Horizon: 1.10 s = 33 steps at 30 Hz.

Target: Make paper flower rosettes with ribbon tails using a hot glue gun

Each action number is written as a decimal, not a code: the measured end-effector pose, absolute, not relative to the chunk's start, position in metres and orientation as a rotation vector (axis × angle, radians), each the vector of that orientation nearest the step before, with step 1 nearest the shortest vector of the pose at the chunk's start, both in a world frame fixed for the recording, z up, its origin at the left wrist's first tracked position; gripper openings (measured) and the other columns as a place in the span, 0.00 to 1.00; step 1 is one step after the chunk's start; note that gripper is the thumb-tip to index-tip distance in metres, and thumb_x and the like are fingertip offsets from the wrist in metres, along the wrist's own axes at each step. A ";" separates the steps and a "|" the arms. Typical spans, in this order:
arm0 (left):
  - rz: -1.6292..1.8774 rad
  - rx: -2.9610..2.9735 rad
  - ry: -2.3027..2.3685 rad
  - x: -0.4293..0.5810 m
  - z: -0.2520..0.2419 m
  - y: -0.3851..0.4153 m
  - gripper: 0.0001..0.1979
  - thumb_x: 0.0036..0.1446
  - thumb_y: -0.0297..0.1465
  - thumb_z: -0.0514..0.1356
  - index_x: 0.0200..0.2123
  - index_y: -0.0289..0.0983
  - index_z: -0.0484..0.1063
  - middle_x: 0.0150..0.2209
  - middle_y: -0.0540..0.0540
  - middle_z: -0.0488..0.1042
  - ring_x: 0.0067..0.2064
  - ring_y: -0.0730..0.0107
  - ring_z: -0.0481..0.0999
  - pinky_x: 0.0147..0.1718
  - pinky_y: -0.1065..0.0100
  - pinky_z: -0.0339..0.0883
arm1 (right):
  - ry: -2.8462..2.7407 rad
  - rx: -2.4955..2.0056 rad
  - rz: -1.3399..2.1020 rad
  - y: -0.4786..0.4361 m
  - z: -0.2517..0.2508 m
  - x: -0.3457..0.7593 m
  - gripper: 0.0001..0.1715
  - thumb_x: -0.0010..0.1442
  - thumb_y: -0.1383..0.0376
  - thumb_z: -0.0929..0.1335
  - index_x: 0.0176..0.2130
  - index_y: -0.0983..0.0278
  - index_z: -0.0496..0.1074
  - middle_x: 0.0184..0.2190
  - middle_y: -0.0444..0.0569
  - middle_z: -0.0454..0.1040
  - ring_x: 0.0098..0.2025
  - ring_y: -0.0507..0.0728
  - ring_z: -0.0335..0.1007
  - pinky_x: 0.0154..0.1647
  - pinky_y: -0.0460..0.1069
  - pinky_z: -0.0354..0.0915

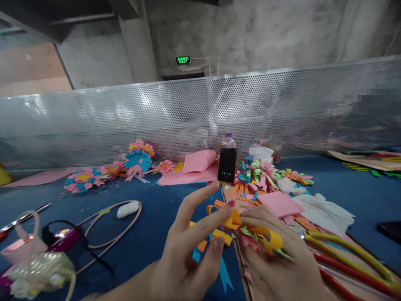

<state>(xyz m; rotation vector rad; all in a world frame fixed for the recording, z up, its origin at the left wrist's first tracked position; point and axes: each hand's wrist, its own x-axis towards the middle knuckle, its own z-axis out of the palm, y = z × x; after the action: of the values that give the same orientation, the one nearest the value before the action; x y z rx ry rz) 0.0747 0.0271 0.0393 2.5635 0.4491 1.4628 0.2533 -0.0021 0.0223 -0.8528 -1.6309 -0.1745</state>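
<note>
My left hand (183,246) reaches in over the blue table with thumb and fingers apart. One of its painted fingertips is at an orange petal of a paper flower (272,241). My right hand (288,267) is closed around that flower, whose looped orange strips stick out with pink and light green paper bits between the fingers. Part of the flower is hidden by the hands. Under and beside my left hand lie small yellow-orange paper pieces (223,236) and a blue paper strip (224,274) with a notched end.
Scissors with yellow handles (347,246) and red-handled ones (351,274) lie at right. A phone (227,165) stands upright ahead. Finished paper flowers (84,179), pink sheets (191,171) and crumpled tissue (328,213) lie around. A cable with a white case (128,209) is at left; a perforated metal panel (163,113) stands behind.
</note>
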 end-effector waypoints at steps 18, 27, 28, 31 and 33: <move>1.384 1.998 0.376 0.089 0.029 0.030 0.34 0.53 0.21 0.60 0.60 0.41 0.51 0.44 0.45 0.69 0.43 0.70 0.72 0.45 0.73 0.71 | -1.620 -0.766 0.134 -0.002 0.019 0.253 0.05 0.56 0.70 0.65 0.33 0.60 0.68 0.26 0.43 0.75 0.27 0.55 0.73 0.32 0.50 0.72; 1.457 1.949 0.435 0.093 0.033 0.032 0.26 0.53 0.22 0.60 0.54 0.42 0.59 0.37 0.47 0.71 0.37 0.71 0.73 0.32 0.74 0.72 | -1.584 -0.799 0.206 0.001 0.015 0.256 0.09 0.56 0.69 0.67 0.39 0.59 0.69 0.36 0.46 0.74 0.38 0.56 0.73 0.38 0.48 0.71; 1.460 1.991 0.410 0.091 0.034 0.032 0.26 0.53 0.21 0.60 0.54 0.42 0.59 0.37 0.47 0.72 0.37 0.71 0.73 0.33 0.74 0.71 | -1.614 -0.781 0.156 0.000 0.016 0.257 0.10 0.56 0.70 0.67 0.40 0.59 0.69 0.38 0.47 0.72 0.40 0.55 0.72 0.40 0.48 0.70; 1.443 2.159 0.281 0.083 0.040 0.034 0.24 0.51 0.19 0.61 0.51 0.39 0.62 0.38 0.46 0.72 0.40 0.69 0.72 0.39 0.69 0.69 | -1.692 -0.768 0.011 -0.006 0.018 0.261 0.14 0.54 0.71 0.68 0.41 0.58 0.70 0.42 0.48 0.68 0.45 0.56 0.68 0.42 0.49 0.68; 1.453 2.277 0.151 0.079 0.044 0.035 0.21 0.51 0.19 0.61 0.47 0.37 0.65 0.38 0.45 0.73 0.42 0.67 0.72 0.43 0.66 0.68 | -1.642 -0.799 -0.104 -0.011 0.020 0.263 0.14 0.54 0.70 0.68 0.41 0.55 0.72 0.42 0.47 0.69 0.45 0.57 0.67 0.43 0.50 0.67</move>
<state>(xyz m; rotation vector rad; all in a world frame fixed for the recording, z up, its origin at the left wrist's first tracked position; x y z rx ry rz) 0.0790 0.0354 0.0437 2.2773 0.1511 1.4525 0.2635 -0.0112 0.0199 -0.7992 -1.6415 -0.1039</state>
